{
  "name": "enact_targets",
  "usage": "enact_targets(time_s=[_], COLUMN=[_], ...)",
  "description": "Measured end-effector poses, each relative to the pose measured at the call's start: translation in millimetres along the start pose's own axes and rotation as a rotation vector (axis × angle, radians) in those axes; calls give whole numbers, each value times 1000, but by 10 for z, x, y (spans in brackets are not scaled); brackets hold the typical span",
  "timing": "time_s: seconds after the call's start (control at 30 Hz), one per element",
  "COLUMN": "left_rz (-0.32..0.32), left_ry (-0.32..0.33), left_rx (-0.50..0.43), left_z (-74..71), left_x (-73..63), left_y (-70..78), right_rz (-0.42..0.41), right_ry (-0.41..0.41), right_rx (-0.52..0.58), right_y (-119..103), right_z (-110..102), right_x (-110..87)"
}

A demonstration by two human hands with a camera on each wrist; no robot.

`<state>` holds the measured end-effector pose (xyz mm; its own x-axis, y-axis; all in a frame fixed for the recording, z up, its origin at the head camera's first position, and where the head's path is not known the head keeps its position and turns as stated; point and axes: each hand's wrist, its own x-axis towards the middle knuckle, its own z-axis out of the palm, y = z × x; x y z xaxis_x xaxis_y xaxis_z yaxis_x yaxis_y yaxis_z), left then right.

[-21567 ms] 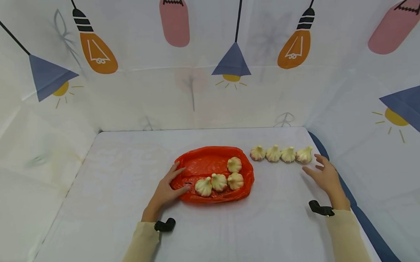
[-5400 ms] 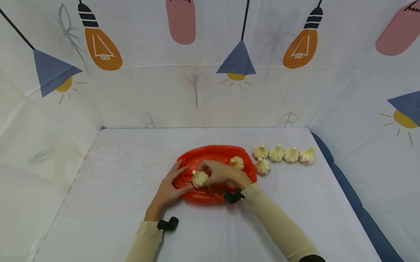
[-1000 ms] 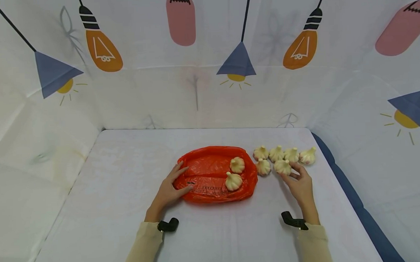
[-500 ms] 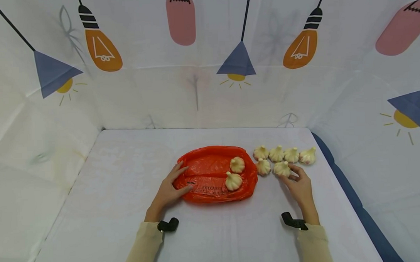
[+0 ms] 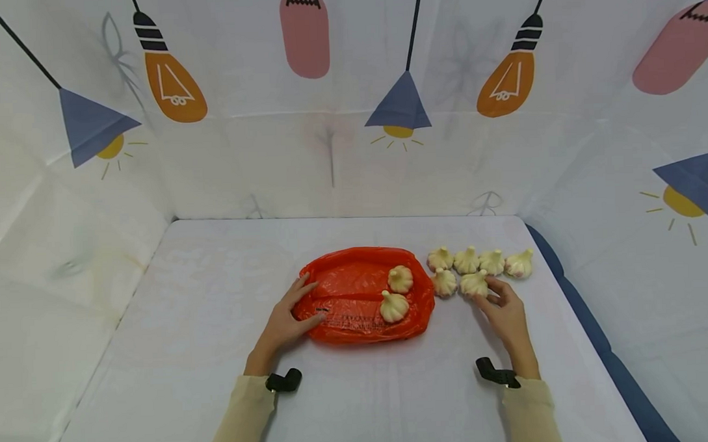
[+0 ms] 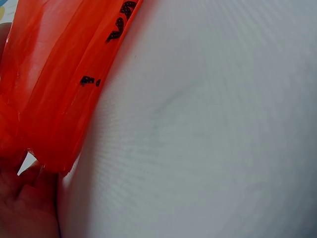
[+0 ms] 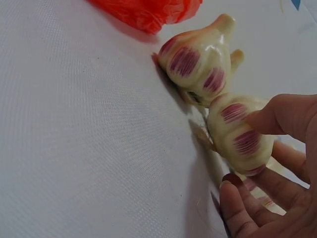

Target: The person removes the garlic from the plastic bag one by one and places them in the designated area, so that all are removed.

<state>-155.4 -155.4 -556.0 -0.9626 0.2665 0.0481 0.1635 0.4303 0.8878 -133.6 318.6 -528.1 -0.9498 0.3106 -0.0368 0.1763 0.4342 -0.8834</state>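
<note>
In the head view a red plastic-covered tray (image 5: 344,286) has two garlic bulbs, one bulb (image 5: 400,279) behind another bulb (image 5: 395,307), at its right side. My left hand (image 5: 287,321) rests spread on the tray's left edge, thumb over the front part. My right hand (image 5: 506,313) pinches a garlic bulb (image 5: 474,284) between thumb and fingers, right of the tray. In the right wrist view this pinched bulb (image 7: 240,131), streaked purple, sits low against its neighbour, a garlic bulb (image 7: 198,59) on the white cloth.
Behind the pinched bulb a row of several garlic bulbs (image 5: 466,260) runs along the table's back right. Another bulb (image 5: 444,283) lies in front of the row, close to the tray's right rim. The white table (image 5: 360,396) is bounded by a printed cloth wall (image 5: 328,163).
Since the oldest frame, two bulbs have left the tray for a second row in front of the first. Over the last second the pinched bulb has shifted slightly left; my left hand stays put.
</note>
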Motion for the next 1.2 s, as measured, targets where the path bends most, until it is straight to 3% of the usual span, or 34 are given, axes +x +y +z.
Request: enact_targets(time_s=[0.37, 0.87, 1.2], left_rz=[7, 16, 13], left_ry=[2, 8, 6], left_rx=[-1, -6, -8], left_z=[2, 3, 7], left_x=[1, 5, 2], left_y=[-6, -7, -5], right_rz=[0, -26, -34], right_ry=[-120, -141, -184], right_rx=[-120, -83, -136], right_y=[-45, -46, -21], right_z=[-26, -58, -130], right_x=[50, 41, 105])
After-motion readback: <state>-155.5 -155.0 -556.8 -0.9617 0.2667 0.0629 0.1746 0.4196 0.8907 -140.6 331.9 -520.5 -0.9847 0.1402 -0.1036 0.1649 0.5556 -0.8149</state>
